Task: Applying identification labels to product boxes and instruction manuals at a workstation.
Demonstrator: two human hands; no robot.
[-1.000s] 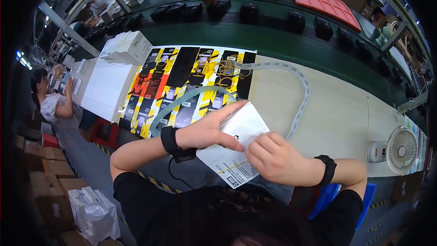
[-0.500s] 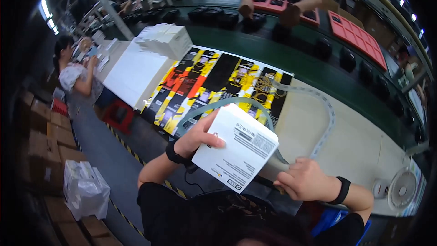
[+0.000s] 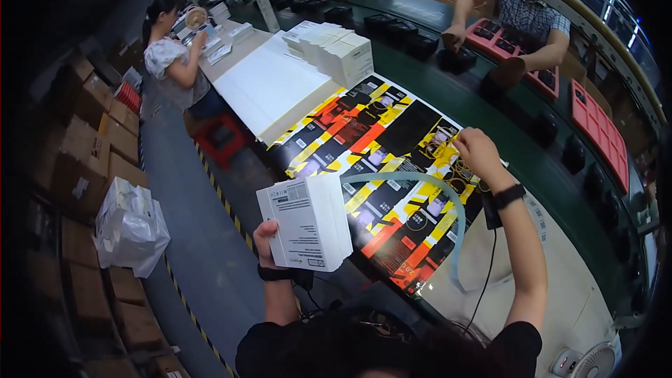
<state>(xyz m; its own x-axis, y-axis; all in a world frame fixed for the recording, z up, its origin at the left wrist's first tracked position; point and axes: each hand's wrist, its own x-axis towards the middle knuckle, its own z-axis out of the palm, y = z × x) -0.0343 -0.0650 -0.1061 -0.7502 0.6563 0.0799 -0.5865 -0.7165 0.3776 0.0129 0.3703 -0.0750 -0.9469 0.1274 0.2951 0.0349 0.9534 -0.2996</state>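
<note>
Left hand [image 3: 266, 238] clasping white box [image 3: 308, 222] upright off the bench [image 3: 490, 266], freeing the right hand [image 3: 476, 150] to reach, fingers pinched, perhaps on yellow bands [image 3: 448, 157], over printed sheets [image 3: 378, 161]

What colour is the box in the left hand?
White box, with a printed label on its face; seen in the head view.

Workbench [image 3: 560, 308], colourful printed sheet [image 3: 378, 140], white boxes [image 3: 336, 49]
</note>
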